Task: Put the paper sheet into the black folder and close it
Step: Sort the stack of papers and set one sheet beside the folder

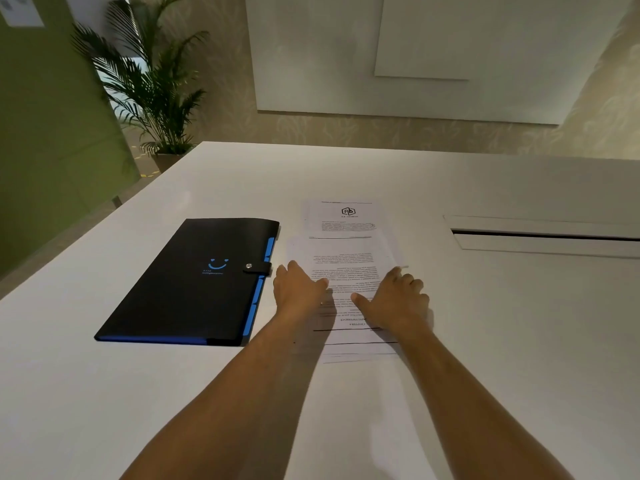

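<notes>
The paper sheet (341, 258) lies on the white table (485, 341), just right of the closed black folder (194, 282). My left hand (299, 289) and my right hand (394, 299) both press flat on the paper, fingers loose, gripping nothing.

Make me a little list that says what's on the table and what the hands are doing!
table: white
folder: black with blue edges, lying flat, left of the papers
folder strap: snapped shut
papers: printed sheets, overlapping, lying flat
left hand: resting on the papers' left side
right hand: resting on the papers' right side
plant: in a pot beyond the table's far left corner
job so far: papers not yet in folder
</notes>
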The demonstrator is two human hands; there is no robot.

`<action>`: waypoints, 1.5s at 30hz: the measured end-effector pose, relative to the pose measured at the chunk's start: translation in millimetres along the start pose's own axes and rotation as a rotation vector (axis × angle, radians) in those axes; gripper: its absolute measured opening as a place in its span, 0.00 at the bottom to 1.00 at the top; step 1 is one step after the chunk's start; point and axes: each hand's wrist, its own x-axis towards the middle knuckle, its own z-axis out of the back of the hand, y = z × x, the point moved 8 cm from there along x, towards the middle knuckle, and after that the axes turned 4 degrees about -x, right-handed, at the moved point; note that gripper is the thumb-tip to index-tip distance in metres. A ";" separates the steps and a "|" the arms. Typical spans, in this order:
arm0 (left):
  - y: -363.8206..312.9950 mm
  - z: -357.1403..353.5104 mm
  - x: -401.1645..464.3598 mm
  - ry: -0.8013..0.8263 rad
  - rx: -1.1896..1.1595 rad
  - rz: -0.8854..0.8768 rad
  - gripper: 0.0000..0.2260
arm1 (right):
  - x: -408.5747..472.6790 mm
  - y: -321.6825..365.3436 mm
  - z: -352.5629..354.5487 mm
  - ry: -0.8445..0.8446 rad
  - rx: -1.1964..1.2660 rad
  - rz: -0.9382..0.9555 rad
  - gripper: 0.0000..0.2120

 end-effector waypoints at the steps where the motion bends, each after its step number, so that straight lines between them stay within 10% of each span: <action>1: 0.9 -2.6 4.2 0.015 -0.048 0.033 0.28 | -0.4 1.1 -0.8 -0.003 0.001 0.000 0.52; 7: 2.9 15.4 12.3 -0.008 -0.326 0.207 0.11 | -0.7 4.2 -2.1 0.002 0.022 0.002 0.52; 17: 18.2 -3.6 15.1 0.185 -0.386 0.263 0.19 | -1.3 0.1 -2.5 -0.014 0.055 0.018 0.53; 32: 17.3 -0.4 11.3 0.229 -0.472 0.167 0.10 | 72.9 -37.2 27.0 -0.111 0.276 -0.183 0.16; 45: 13.9 0.0 9.6 0.211 -0.453 0.110 0.11 | 95.6 -16.7 17.4 -0.007 0.401 -0.158 0.08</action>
